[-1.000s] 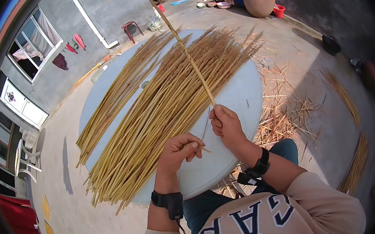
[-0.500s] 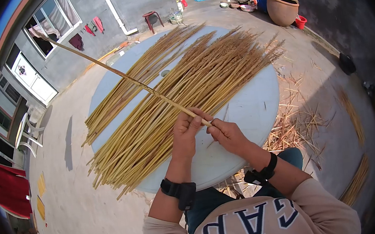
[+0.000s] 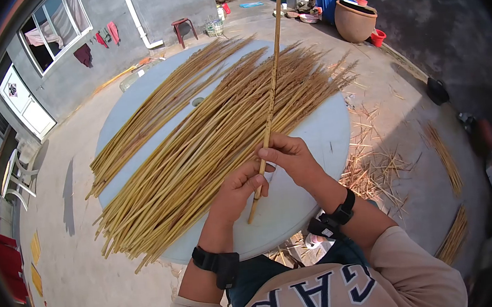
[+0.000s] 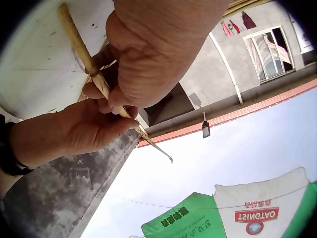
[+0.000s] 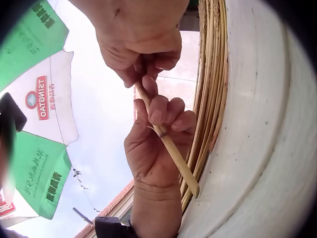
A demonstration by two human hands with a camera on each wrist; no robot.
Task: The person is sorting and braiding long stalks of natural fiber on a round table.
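Note:
One long dry stalk (image 3: 274, 74) stands nearly upright in the head view, its cut lower end over the table (image 3: 277, 227). The left hand (image 3: 241, 190) holds it near that end, thumb and fingers round it. Just above, the right hand (image 3: 289, 156) pinches the same stalk between thumb and fingers. In the left wrist view the stalk (image 4: 81, 47) passes through both hands. The right wrist view shows the cut end (image 5: 185, 173) below the left hand's curled fingers (image 5: 171, 116). A wide bundle of stalks (image 3: 197, 140) with brown feathery tops lies beside the hands.
A narrower bundle (image 3: 148, 124) lies farther left on the table. Stalk scraps (image 3: 374, 165) litter the ground at the right, with two thin bundles beyond. A clay pot (image 3: 356, 21), a stool (image 3: 184, 31) and a white chair (image 3: 17, 178) stand around the yard.
The stalk has swung from leaning far left to nearly upright, and its lower end now extends below the left hand. The right hand has moved up to grip above the left.

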